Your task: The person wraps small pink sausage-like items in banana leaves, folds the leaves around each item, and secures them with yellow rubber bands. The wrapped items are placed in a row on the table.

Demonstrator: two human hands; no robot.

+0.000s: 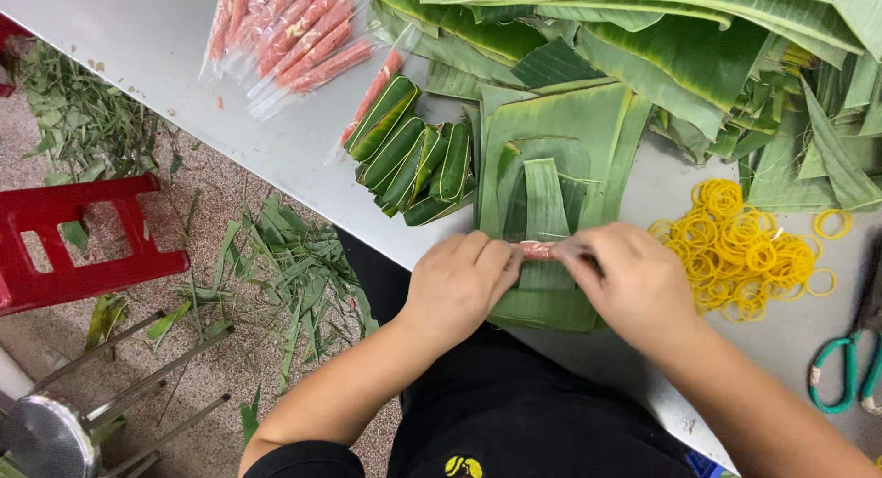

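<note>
While several wrapped rolls (413,161) lie finished, left hand (459,280) and right hand (634,280) pinch one pink sausage (536,250) over cut banana leaves (551,193). Bagged sausages (294,32) look unwrapped yet

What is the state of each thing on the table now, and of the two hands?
Pink roll: held at both ends, unwrapped.
Left hand: closed on the roll.
Right hand: closed on the roll.
Leaf sheets: flat, stacked.
Wrapped leaf bundles: finished, piled.
Rubber bands: loose heap.
Scissors: lying unused.
</note>
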